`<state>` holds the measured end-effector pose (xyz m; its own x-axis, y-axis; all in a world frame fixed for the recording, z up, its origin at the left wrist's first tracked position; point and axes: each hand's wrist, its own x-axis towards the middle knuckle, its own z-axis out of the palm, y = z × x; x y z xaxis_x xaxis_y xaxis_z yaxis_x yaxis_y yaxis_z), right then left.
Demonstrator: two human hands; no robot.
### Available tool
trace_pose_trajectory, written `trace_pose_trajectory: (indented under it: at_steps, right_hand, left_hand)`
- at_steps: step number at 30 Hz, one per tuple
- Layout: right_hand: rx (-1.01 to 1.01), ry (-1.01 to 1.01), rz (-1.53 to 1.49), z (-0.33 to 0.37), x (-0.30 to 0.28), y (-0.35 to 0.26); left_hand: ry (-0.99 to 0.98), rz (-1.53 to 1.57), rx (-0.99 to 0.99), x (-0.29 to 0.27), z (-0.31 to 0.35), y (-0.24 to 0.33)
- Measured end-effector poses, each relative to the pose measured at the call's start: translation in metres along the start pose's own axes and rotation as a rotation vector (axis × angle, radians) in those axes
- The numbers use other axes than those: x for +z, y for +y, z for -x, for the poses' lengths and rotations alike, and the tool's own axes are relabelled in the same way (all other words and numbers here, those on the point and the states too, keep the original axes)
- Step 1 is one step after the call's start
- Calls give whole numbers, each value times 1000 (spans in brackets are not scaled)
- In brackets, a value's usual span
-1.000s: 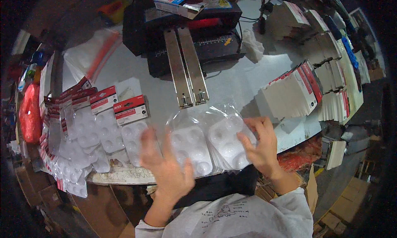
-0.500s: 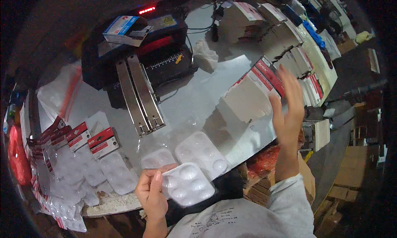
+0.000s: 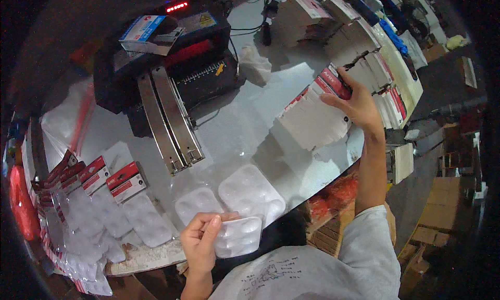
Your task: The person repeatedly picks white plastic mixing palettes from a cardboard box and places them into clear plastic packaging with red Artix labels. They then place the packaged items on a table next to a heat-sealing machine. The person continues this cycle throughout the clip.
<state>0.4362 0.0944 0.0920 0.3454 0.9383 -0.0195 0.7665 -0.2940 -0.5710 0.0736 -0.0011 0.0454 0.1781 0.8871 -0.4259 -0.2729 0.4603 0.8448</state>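
My left hand (image 3: 199, 244) is closed on a white plastic paint palette (image 3: 240, 238) with round wells, thumb on its near left edge, held tilted in front of my body. Two more white palettes lie on the table just beyond it, a larger one (image 3: 250, 190) and a smaller one (image 3: 195, 203). At the right, my right hand (image 3: 363, 108) grips the red end of a header card (image 3: 329, 82) on a stack of grey-backed cards (image 3: 310, 123), thumb on one side and fingers on the other. Part of the card is hidden by the hand.
A black sealing machine (image 3: 208, 50) with metal rails (image 3: 169, 120) stands at the back, an open small box (image 3: 148, 37) on top. Packed palettes with red cards (image 3: 125, 180) overlap at the left. More card stacks (image 3: 354, 39) line the far right. Cardboard boxes (image 3: 440, 206) stand beyond the table.
My right hand has come down from above the card stack, its spread fingers closing on the top card's red end. My left hand has shifted slightly right and tilted the palette.
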Motion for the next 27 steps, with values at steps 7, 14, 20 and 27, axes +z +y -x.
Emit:
trace_pose_trajectory:
  at_steps: [7, 14, 20, 27]
  right_hand:
    - [-111, 105, 300, 8, 5, -6]
    - [-95, 222, 349, 17, 9, -18]
    - [-154, 174, -330, 78, 17, -93]
    - [-335, -689, -438, 105, 84, -135]
  left_hand:
    - [-3, -15, 7, -4, 3, 1]
    - [-54, -15, 27, -2, 5, 1]
    - [12, -205, 31, -3, 11, 17]
    - [27, -312, 141, -4, 20, 22]
